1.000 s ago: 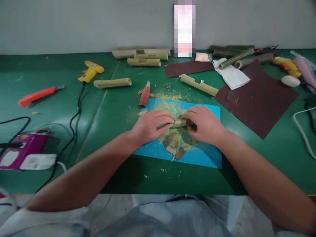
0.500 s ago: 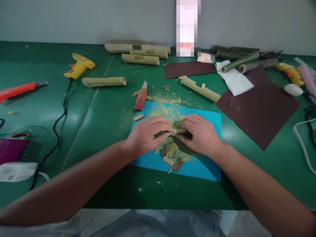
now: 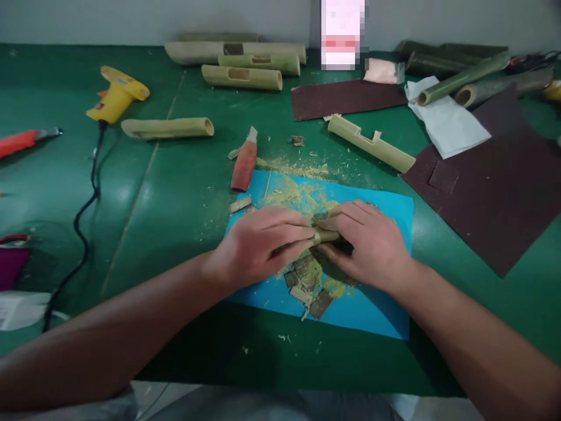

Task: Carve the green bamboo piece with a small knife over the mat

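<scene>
Over a blue sheet (image 3: 385, 316) strewn with yellowish dust, my two hands meet at a short bamboo piece (image 3: 325, 235). My left hand (image 3: 265, 240) is closed, its fingertips pinching the piece's left end. From the other side, my right hand (image 3: 370, 242) wraps its fingers and thumb around the right part, hiding most of it. Small brown and pale bamboo offcuts (image 3: 321, 304) lie on the sheet just below the hands. A knife with a red wrapped handle (image 3: 244, 166) rests at the sheet's upper left corner.
Behind stand cut bamboo tubes (image 3: 243, 78) and a notched bamboo tube (image 3: 368, 143). Dark sandpaper (image 3: 495, 204) and a white cloth (image 3: 456, 126) lie to the right. A yellow glue gun (image 3: 116, 96) with a black cord (image 3: 83, 234) and an orange-handled tool (image 3: 21, 143) are on the left.
The camera view has shifted down and closer, so objects at the edges moved outward. Both hands keep their grip on the bamboo piece, with little visible difference.
</scene>
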`<state>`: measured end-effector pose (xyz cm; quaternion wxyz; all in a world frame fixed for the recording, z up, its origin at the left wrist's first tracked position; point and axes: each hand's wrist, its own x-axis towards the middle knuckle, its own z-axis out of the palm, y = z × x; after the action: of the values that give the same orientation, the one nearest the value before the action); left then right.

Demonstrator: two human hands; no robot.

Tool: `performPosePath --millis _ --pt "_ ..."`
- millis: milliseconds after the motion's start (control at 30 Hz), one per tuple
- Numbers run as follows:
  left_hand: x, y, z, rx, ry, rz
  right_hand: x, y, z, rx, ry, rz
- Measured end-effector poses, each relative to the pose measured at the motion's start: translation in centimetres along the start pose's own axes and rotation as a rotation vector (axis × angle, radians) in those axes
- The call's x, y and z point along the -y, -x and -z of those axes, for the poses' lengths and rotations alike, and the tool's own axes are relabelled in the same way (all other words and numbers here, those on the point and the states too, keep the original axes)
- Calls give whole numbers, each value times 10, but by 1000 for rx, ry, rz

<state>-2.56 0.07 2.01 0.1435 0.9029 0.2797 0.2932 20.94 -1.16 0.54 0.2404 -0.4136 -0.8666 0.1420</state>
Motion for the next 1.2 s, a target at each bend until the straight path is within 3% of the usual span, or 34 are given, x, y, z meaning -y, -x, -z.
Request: performPosePath --millis 167,400,633,867,1200 --pt "-7 0 -2 -88 -7 59 1 0 0 -13 -2 2" --pt "-9 -5 -2 -43 89 182 1 -1 1 -12 -7 2" --pt "-6 -1 2 -10 5 87 1 -1 0 -3 1 0" --pt "-4 1 4 4 10 90 2 -1 1 -3 10 6" --pt "-9 -3 1 -26 63 203 1 -3 4 37 -23 -13"
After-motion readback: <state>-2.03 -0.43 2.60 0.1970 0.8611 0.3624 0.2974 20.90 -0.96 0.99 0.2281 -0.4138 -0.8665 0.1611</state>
